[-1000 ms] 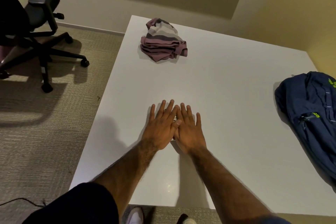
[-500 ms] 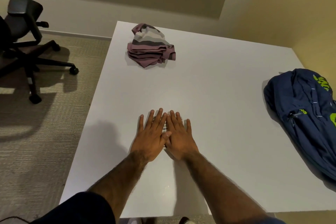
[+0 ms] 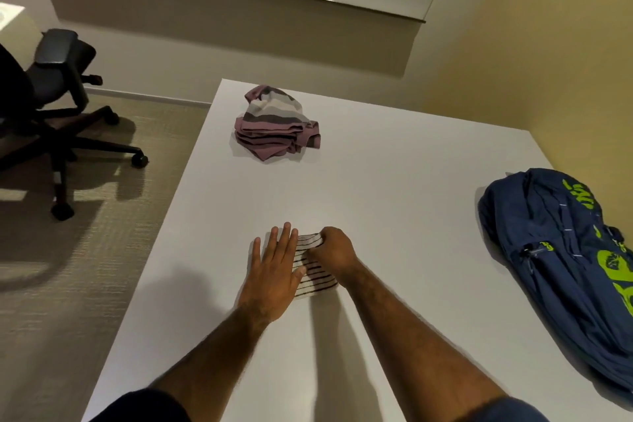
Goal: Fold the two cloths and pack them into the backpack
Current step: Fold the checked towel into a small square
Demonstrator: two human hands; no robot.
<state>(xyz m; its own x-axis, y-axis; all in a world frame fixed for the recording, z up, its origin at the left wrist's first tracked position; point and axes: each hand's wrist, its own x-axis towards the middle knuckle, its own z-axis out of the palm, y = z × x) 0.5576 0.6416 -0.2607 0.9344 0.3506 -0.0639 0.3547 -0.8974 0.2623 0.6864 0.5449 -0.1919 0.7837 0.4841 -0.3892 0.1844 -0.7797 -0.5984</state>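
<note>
Left hand (image 3: 274,267) flat on the cloth (image 3: 317,279), right hand (image 3: 337,252) pinching it; I see the backpack (image 3: 555,250) well right.

Right hand (image 3: 337,250): was flat with straight fingers, pressed against the other hand; now curled, pinching the 12 o'clock edge of the small white cloth with thin dark stripes (image 3: 315,276).
Left hand (image 3: 274,264): parted from the right; now covers only the cloth's 9 o'clock side.
Cloth: was almost hidden under both palms; now exposed between the hands, its 12 o'clock edge bunched.
</note>
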